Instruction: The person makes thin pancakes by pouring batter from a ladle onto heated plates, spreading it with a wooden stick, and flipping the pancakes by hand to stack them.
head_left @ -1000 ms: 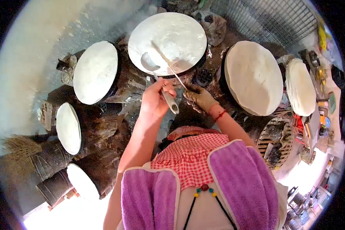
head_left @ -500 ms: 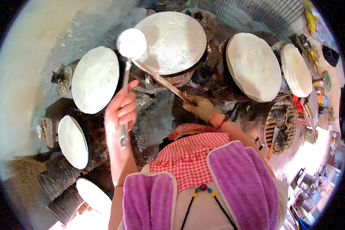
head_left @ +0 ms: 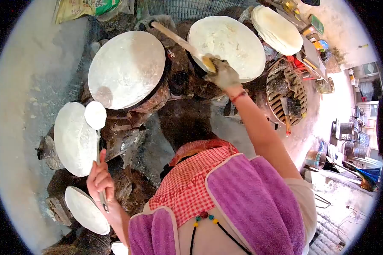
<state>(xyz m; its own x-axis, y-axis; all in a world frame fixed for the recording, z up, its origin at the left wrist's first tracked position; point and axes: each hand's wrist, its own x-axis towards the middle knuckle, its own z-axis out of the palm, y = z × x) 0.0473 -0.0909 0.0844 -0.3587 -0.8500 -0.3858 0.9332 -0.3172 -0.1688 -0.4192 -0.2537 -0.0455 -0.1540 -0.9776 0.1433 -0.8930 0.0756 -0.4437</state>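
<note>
My left hand [head_left: 101, 180] is closed around the metal handle of a ladle [head_left: 95, 115] whose bowl looks full of white batter. The bowl appears over the right edge of the left griddle's white round [head_left: 74, 140]; whether it touches cannot be told. On my right hand [head_left: 222, 74] is a stained work glove, and its fingers grip a flat wooden stick [head_left: 174, 38]. That stick slants up and left, between the large middle round [head_left: 127, 68] and the right round [head_left: 232, 46]. My gloved hand is at the right round's lower edge.
Another white round [head_left: 87, 210] lies at lower left. A stack of pale flat sheets [head_left: 276, 29] stands at upper right. Below it sits a slatted basket [head_left: 272, 102] with dark contents. A printed sack [head_left: 85, 9] rests at the top left.
The view has swung, shifting the griddles left and up or down. My left hand and ladle are now by the left griddle. My right hand has moved up with the stick toward the right griddle.
</note>
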